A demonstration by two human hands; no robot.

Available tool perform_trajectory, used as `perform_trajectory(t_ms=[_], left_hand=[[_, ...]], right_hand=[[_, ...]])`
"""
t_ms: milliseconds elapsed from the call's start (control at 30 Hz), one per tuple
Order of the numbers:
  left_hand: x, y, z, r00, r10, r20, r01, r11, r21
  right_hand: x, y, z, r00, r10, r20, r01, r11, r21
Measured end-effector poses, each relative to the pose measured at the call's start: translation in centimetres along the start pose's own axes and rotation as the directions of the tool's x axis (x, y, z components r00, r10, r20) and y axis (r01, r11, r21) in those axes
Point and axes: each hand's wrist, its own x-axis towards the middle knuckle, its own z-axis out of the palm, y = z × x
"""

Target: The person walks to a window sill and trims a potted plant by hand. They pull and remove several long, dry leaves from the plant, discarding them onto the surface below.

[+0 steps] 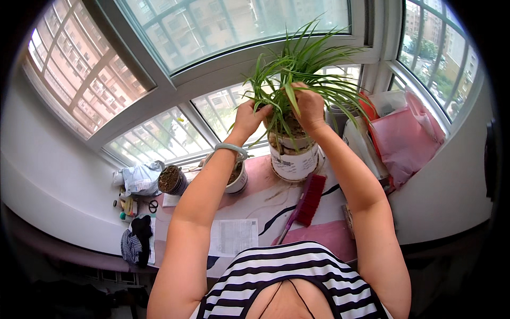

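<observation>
A leafy spider plant point(313, 66) with long narrow green leaves rises from a white pot point(293, 164) by the window. My left hand point(248, 119) is at the plant's left side, thumb and fingers closed around some lower leaves; its fingertips are partly hidden by foliage. My right hand point(309, 110) is closed in a pinch on leaves near the plant's middle, above the soil. A pale bangle point(232, 149) circles my left wrist. Brown soil shows at the pot's top, below my hands.
A red-bristled brush point(311, 201) lies before the pot, beside loose dirt. Left stand a small soil-filled pot point(172, 181) and a white pot point(239, 183), partly behind my forearm. A printed sheet point(234, 237), black scissors point(153, 206) and a pink bag point(406, 141) are around.
</observation>
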Motion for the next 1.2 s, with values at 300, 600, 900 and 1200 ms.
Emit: perform_trajectory(t_ms=[300,600,900,1200], left_hand=[[-0.2,-0.3,-0.1,0.997,-0.073,0.024,0.071,0.995,0.077],[-0.7,1.1,-1.2,0.989,-0.116,0.089,0.133,0.966,-0.221],[-8.8,3.6,-2.4,0.836,0.359,-0.415,-0.302,0.932,0.199],[-22.2,2.2,2.1,0.958,-0.213,0.191,0.286,0.725,-0.627]], right_hand=[[3.6,-2.4,-2.8,0.936,-0.351,-0.007,0.35,0.934,-0.074],[3.2,-3.5,-7.4,0.992,0.082,0.097,-0.103,0.965,0.242],[-7.3,-3.9,-10.3,0.836,0.377,0.399,-0.549,0.547,0.633],[-14.3,-8.1,-8.2,0.524,0.499,0.691,-0.806,0.028,0.591]])
